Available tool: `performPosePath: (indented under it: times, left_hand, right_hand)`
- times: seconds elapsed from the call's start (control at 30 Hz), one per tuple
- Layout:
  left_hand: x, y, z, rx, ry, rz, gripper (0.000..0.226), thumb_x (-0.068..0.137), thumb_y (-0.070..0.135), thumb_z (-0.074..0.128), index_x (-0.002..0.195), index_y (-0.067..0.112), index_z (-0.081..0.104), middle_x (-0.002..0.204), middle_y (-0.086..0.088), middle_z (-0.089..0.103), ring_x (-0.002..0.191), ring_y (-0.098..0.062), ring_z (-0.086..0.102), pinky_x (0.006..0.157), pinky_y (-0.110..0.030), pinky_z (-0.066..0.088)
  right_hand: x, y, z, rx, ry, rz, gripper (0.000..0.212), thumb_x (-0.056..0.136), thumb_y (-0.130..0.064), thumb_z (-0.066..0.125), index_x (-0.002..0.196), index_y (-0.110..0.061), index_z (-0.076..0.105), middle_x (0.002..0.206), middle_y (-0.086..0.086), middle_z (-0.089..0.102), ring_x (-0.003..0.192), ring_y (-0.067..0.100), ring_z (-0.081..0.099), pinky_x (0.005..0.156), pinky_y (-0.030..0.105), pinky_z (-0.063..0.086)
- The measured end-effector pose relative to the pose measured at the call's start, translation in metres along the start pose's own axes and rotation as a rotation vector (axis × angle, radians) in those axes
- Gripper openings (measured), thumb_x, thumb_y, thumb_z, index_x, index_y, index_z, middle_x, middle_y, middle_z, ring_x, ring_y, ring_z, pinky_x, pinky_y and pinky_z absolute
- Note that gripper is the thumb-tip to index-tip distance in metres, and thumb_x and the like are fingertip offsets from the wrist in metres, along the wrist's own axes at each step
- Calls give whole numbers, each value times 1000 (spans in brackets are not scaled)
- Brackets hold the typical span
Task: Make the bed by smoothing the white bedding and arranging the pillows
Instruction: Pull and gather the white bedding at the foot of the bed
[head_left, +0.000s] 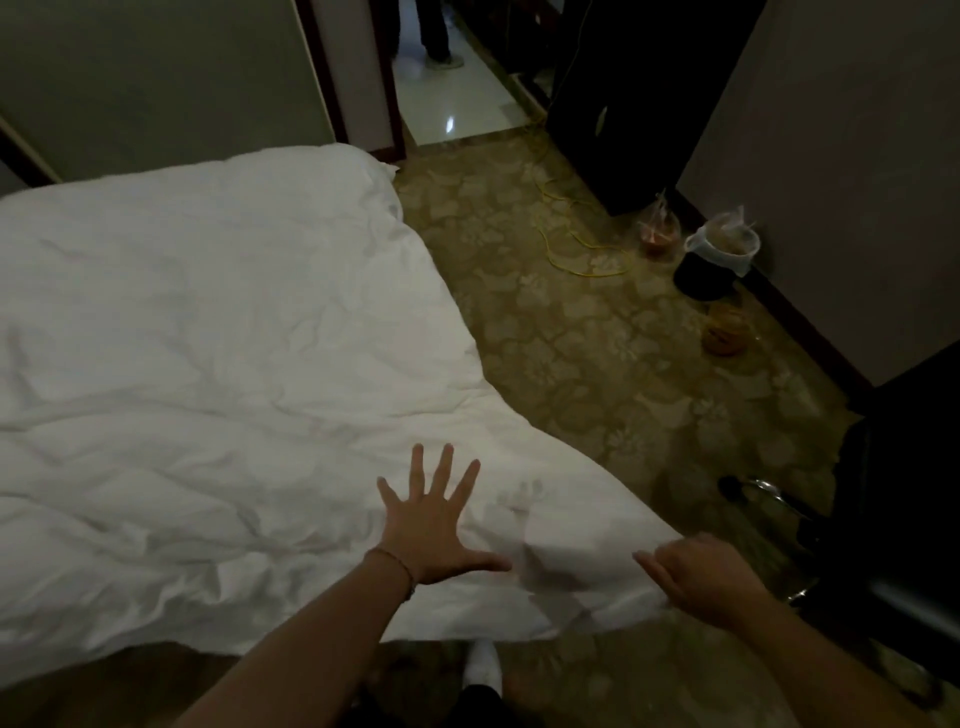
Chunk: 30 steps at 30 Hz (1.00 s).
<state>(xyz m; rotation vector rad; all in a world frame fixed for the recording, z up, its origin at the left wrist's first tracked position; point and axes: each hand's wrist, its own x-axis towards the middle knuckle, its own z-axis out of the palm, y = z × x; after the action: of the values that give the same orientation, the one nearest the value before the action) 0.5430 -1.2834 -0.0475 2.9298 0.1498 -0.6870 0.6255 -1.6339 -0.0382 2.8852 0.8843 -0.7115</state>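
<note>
The white bedding (208, 364) lies spread and wrinkled over the bed. The left hand (434, 530) is flat above it near the corner, fingers (441, 467) splayed and released. The right hand (701, 577) grasps the bedding's corner edge, its fingers curled.

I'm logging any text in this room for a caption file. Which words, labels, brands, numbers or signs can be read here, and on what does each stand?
None can be read.
White bedding: plain, no print or tag showing.
Lined bin and the bags beside it: any print is too dim and small to tell.
Dark cabinet: one pale mark, too blurred to read.
</note>
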Motion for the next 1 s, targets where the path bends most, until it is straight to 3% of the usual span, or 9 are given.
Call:
performPosePath:
  times: [0.13,0.23,0.33,0.53,0.67,0.77,0.83,0.93,1.0]
  left_hand:
    - [-8,-7,6,-55,-57,-62,126,51,109,20,151,43,-23,158,5,-35,142,-34,-37,106,-79,-3]
    - [-17,-28,7,-120,-69,-121,124,53,108,19,152,44,-19,160,7,-31,143,-32,-37,106,-79,-3]
    - [-28,-58,3,-172,-76,-205,124,54,108,19,153,43,-17,161,8,-28,144,-31,-35,106,-79,-5]
    - [-72,-148,-12,-265,-39,-379,123,57,106,17,155,39,-16,163,7,-25,145,-30,-32,108,-78,-4]
    - [-119,-235,-21,-340,44,-556,127,52,108,15,156,39,-12,164,8,-21,147,-28,-30,109,-77,-3]
    - [-168,-306,-21,-393,100,-658,125,55,107,18,156,39,-11,164,8,-19,148,-29,-27,109,-76,-2]
    - [-206,-359,-21,-401,113,-712,125,55,106,18,156,38,-11,165,7,-18,148,-29,-25,109,-76,-1]
    - [-279,-449,-6,-464,190,-828,126,56,106,18,157,36,-11,165,5,-18,149,-30,-24,110,-76,0]
    - [-298,-477,-8,-446,163,-849,124,59,105,19,157,34,-11,165,4,-18,149,-31,-23,111,-74,0]
  right_hand:
    - [-7,3,16,-64,-148,-7,119,51,-77,-43,104,-40,57,92,-13,58,86,3,52,85,26,32]
    - [-7,-3,21,-101,-323,39,65,86,-72,-11,110,-49,45,127,-4,58,117,12,51,104,36,36]
    - [4,-31,14,-125,-421,125,78,88,-71,-1,133,-34,51,144,-2,48,134,17,40,113,43,28]
    - [83,-155,-28,-102,-237,-62,117,61,-82,-23,138,-29,47,152,-1,39,140,24,31,110,42,26]
    - [137,-283,-74,-153,-84,-261,95,83,-76,-9,140,-26,49,150,2,43,141,27,36,109,47,33]
    - [163,-381,-94,-240,30,-372,75,99,-65,9,117,-26,70,122,1,67,111,27,66,83,45,55]
    - [184,-446,-92,-284,106,-439,72,101,-62,12,112,-26,74,118,1,70,105,24,69,77,42,57]
    - [191,-578,-102,-365,185,-530,72,100,-63,14,124,-24,69,132,3,63,118,27,62,88,47,53]
    - [196,-610,-102,-337,172,-534,71,99,-65,15,138,-24,58,147,3,50,134,29,48,102,50,43]
